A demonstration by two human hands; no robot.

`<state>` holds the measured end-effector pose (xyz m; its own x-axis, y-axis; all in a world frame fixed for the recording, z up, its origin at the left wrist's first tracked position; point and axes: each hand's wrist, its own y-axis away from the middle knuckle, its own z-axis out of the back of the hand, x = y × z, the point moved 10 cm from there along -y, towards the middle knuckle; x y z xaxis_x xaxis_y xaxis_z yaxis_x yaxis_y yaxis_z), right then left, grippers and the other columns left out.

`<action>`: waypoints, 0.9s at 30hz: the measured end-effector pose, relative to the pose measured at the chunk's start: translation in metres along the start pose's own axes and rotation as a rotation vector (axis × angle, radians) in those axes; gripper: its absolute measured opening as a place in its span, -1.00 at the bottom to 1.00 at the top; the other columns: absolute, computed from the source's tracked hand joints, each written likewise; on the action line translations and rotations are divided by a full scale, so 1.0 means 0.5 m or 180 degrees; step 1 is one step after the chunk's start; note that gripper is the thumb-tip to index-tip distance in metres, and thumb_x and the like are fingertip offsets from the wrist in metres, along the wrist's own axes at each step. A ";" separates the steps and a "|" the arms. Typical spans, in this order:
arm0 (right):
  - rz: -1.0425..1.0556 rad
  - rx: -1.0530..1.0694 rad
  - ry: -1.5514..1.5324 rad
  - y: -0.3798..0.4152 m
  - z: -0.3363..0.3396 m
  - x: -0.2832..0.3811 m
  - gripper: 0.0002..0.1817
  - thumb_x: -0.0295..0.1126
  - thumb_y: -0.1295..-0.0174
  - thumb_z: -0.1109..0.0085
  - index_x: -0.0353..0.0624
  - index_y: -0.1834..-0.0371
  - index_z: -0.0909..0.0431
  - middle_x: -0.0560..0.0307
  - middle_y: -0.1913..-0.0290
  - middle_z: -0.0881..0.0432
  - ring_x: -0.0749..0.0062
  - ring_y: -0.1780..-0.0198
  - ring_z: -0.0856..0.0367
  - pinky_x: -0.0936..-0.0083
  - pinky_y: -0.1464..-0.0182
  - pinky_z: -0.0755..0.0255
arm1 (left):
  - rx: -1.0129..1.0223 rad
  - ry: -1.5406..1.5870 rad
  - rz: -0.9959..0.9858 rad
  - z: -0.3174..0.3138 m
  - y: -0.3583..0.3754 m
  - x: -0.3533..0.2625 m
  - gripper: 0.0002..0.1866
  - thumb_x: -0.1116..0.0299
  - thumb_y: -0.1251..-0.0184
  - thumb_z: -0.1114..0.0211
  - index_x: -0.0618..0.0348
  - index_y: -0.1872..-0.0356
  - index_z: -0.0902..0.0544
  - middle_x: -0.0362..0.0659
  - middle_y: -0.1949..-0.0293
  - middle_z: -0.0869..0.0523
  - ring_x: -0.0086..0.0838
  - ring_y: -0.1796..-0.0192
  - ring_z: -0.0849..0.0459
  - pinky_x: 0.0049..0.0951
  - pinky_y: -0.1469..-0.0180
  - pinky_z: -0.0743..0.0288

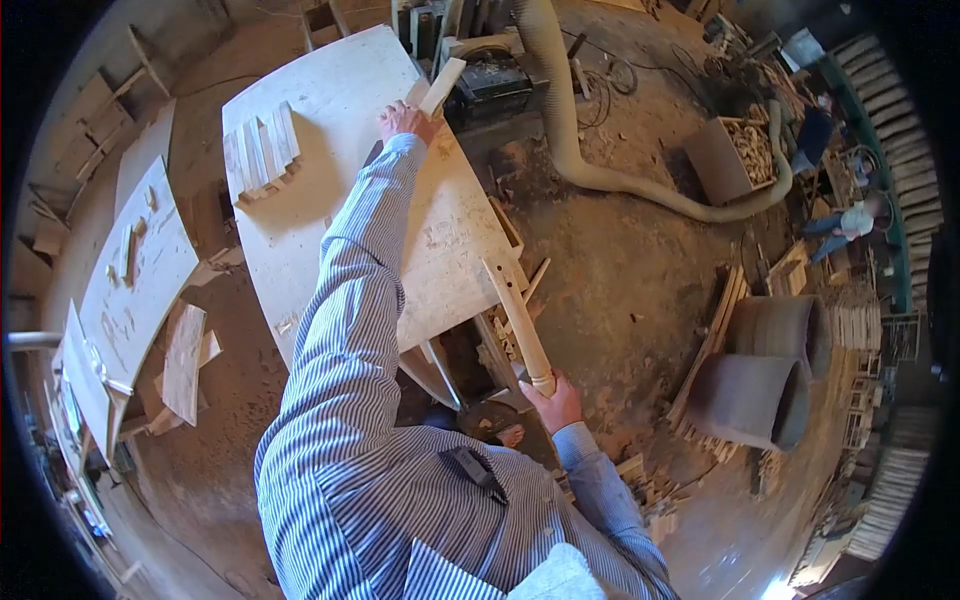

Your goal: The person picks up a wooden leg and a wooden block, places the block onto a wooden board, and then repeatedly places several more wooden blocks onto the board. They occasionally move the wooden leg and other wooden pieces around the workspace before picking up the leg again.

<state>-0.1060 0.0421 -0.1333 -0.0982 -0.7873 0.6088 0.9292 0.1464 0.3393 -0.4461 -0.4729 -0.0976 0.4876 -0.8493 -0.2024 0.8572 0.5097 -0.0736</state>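
I am looking down into a woodworking shop, its dirt-and-sawdust floor (640,270) littered with offcuts. A plywood tabletop (340,110) carries a row of cut wooden slats (262,150), and beside it stands a woodworking machine (490,85) fed by a thick dust-extraction hose (600,170) that snakes across the floor. A crate (738,152) brims with small turned pieces; more boards and a second worktop (135,270) stand at the left. Stacks of finished wooden parts (858,325) line the far side, where another person (850,222) bends at work near two large grey drums (760,370). Long turned wooden pieces lie about.
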 end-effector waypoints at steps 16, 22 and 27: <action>-0.0160 0.0214 -0.0070 0.157 0.022 -0.181 -0.21 0.16 -0.15 -0.49 -0.29 -0.23 -0.60 -0.24 0.04 -0.80 -0.11 0.01 -0.81 0.11 -0.05 -0.66 | 0.0113 0.0604 0.0629 0.005 0.200 0.019 -0.55 0.00 -0.63 -0.07 0.00 -0.22 -0.74 -0.05 -0.27 -0.67 -0.10 -0.38 -0.57 -0.05 -0.43 -0.41; -0.0222 0.0225 0.0098 0.214 0.046 -0.227 -0.18 0.16 -0.09 -0.54 -0.30 -0.23 -0.60 -0.26 0.04 -0.79 -0.12 -0.01 -0.80 0.11 -0.05 -0.65 | -0.0016 0.1208 0.0518 0.058 0.295 -0.014 -0.66 0.19 -0.61 -0.12 -0.06 -0.23 -0.71 -0.10 -0.26 -0.68 -0.13 -0.32 -0.64 -0.07 -0.35 -0.51; -0.0327 0.0364 -0.0057 0.254 0.055 -0.259 -0.13 0.19 -0.11 -0.52 -0.29 -0.28 -0.56 -0.26 0.01 -0.78 -0.16 -0.05 -0.78 0.07 -0.06 -0.63 | -0.0560 0.0248 -0.0043 0.098 0.306 -0.028 -0.67 0.19 -0.51 -0.22 -0.10 -0.21 -0.70 -0.14 -0.21 -0.70 -0.14 -0.30 -0.65 -0.08 -0.30 -0.56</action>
<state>0.0148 0.1790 -0.1495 -0.1980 -0.7909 0.5790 0.8674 0.1337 0.4793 -0.3138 -0.3899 -0.0584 0.4560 -0.8466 -0.2746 0.8182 0.5202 -0.2450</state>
